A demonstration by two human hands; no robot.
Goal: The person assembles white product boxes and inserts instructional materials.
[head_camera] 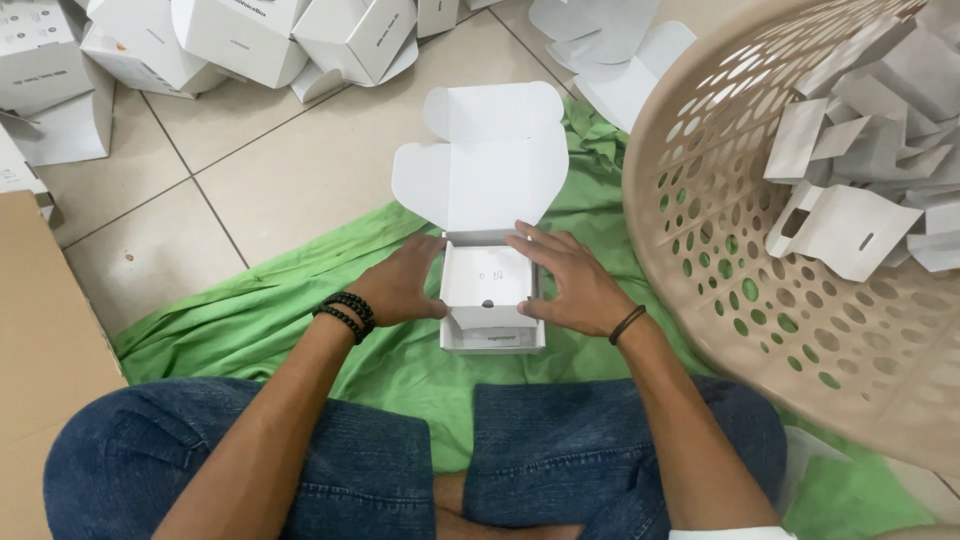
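Observation:
A small white cardboard box [492, 338] stands on a green cloth [260, 310] in front of my crossed legs. Its lid [485, 170] is folded up and back, with rounded flaps at the sides. A white cardboard insert [487, 285] with a small dark hole sits in the box's top. My left hand [400, 283] presses against the box's left side, a black bead bracelet on its wrist. My right hand [570, 283] rests on the right side of the insert and box, fingers spread, a thin dark band on its wrist.
A large beige perforated plastic basket [740, 250] stands at the right, holding several folded white cardboard inserts [850, 230]. Assembled white boxes [240, 35] are piled on the tiled floor at the top left. Flat white blanks [610, 50] lie at the top. A brown carton [40, 330] stands at the left.

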